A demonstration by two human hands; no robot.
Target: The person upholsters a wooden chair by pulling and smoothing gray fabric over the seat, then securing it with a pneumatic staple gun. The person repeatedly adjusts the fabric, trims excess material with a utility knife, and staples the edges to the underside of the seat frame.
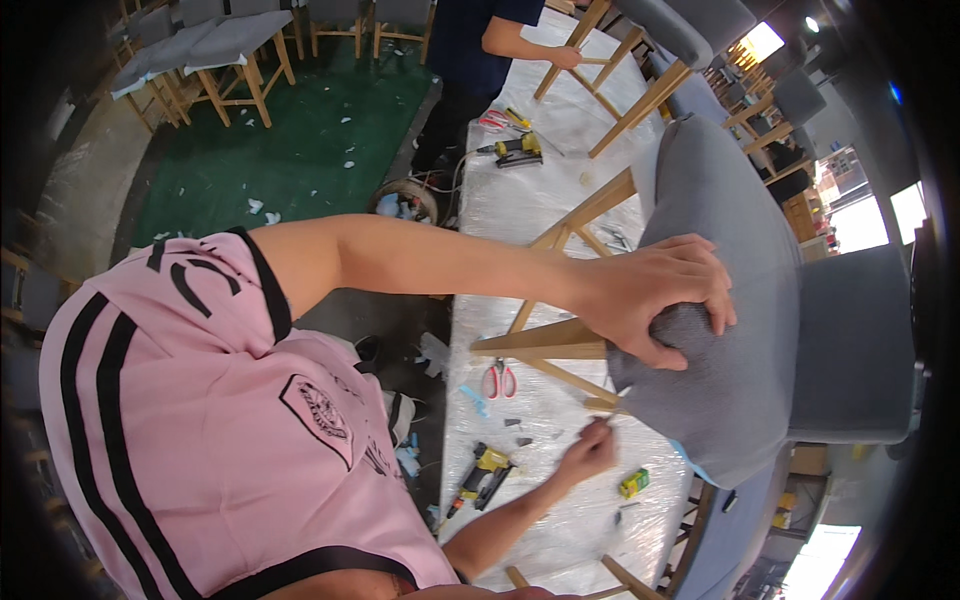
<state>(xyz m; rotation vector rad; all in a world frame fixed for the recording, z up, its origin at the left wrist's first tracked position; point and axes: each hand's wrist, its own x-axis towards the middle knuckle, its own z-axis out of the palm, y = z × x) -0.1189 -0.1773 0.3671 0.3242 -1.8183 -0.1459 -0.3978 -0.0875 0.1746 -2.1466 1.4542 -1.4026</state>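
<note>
A grey upholstered chair (730, 230) with pale wooden legs lies tipped over on the plastic-covered table (570, 500). My left hand (665, 295) grips a rounded grey corner of it, fingers curled over the fabric. Lower down, my right hand (588, 452) is closed in a fist beside the chair's underside, close to the fabric edge. Whatever it may hold is too small to make out. Left of the chair lie cutters with red handles (498, 380). A yellow-and-black staple gun (486, 474) rests nearer my body.
Across the table, a person (480, 60) touches another chair's wooden leg (640, 110). A second staple gun (518, 151) and red-handled pliers (495, 121) lie there. A small yellow-green box (634, 484) sits near my right hand. A scrap bin (405, 200) stands beside the table.
</note>
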